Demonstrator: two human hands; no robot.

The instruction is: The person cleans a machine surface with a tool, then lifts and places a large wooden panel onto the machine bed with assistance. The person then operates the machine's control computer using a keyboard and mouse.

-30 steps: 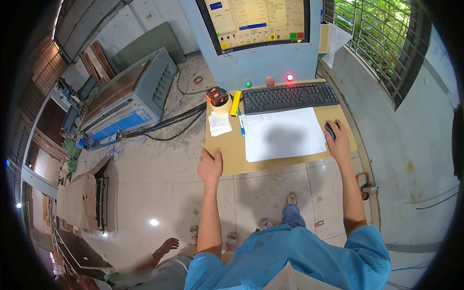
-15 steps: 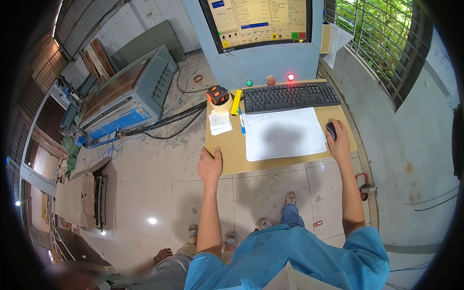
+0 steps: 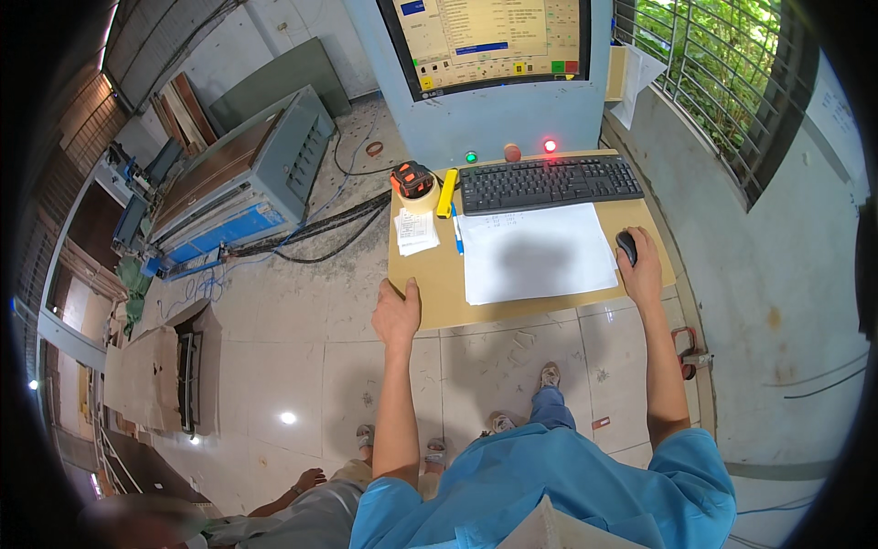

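My right hand is closed over a black computer mouse at the right side of a tan board shelf. At the shelf's near left corner, my left hand grips the edge, thumb on top and the other fingers partly hidden. White paper sheets with some handwriting lie between my hands. Behind them stands a black keyboard. Left of the sheets are a blue pen, a yellow cutter-like tool, small paper slips, and an orange-black tape measure resting on a tape roll.
A lit monitor sits in a pale blue cabinet above a green light, a red button and a red light. A grey machine with cables is at left, a barred window at right. Another person's hand shows lower left.
The other person's hand and forearm at the lower left have shifted slightly. My right hand on the mouse has barely moved, and my left hand stays on the shelf edge.
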